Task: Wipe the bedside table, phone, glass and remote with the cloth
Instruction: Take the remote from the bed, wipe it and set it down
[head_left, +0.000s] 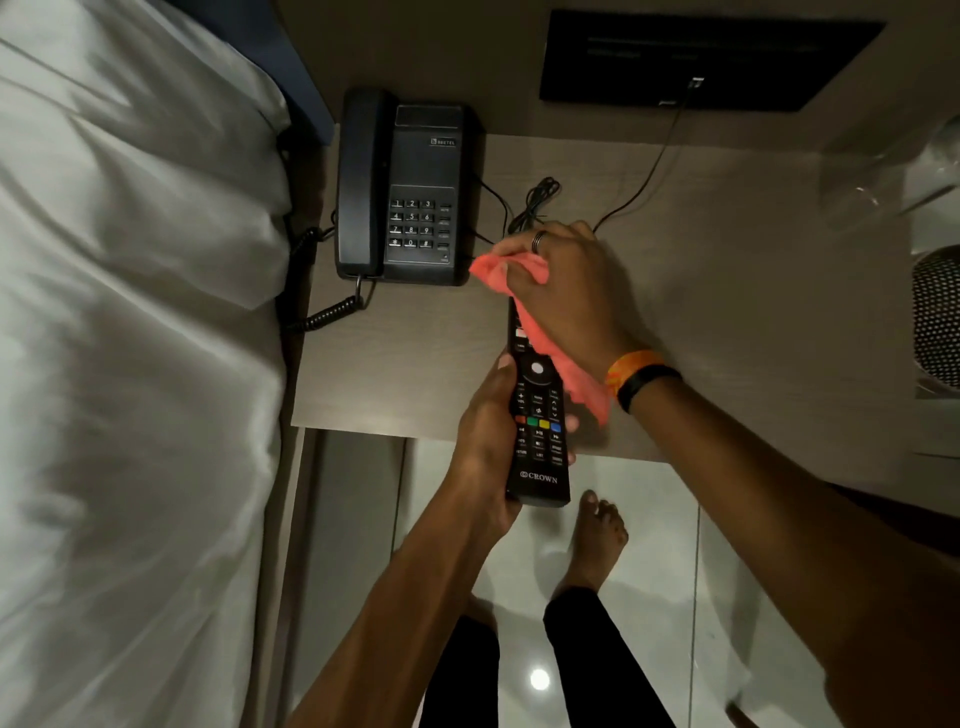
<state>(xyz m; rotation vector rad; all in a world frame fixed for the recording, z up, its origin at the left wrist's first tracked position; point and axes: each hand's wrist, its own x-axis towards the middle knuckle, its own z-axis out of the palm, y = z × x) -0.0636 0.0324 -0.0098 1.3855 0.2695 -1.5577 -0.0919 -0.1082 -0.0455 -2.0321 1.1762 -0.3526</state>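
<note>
Remote (537, 415) wiping is the step in hand. Left hand (488, 441) is closed around the remote's lower body, holding it lifted over the front edge of the bedside table (727, 286). Right hand (561, 291) is clenched on the pink cloth (524, 270), pressing it over the remote's upper end. Phone (410, 187) sits at the table's rear left. Next move, by judgement: draw the cloth down the button face.
</note>
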